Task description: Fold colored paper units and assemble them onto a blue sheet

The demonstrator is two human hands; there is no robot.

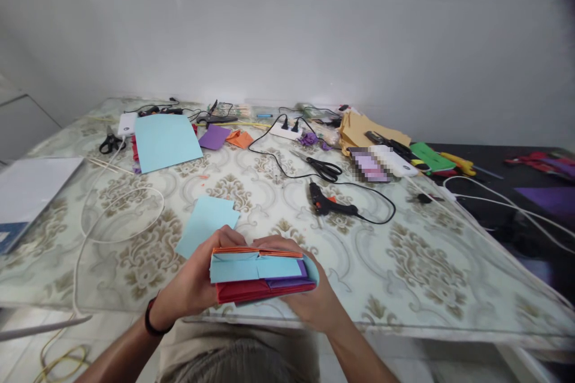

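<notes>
A folded paper piece point(256, 269) with orange, light blue, purple and red layers is held just above the table's front edge. My left hand point(195, 278) grips its left end, with the fingers partly hidden behind it. Around the right end wraps my right hand point(312, 290), where a light blue sheet curves over the layers. Behind my left hand, light blue paper point(209, 218) lies on the table. A black glue gun point(330, 202) rests beyond my right hand, and black-handled scissors point(326, 169) lie behind it.
The patterned table point(426, 257) holds a large light blue sheet point(167, 142), a power strip point(287, 130) and yellow-brown paper point(375, 130). A white cable point(83, 227) loops at the left. A white folder point(36, 185) lies at the left edge; a dark surface adjoins the right.
</notes>
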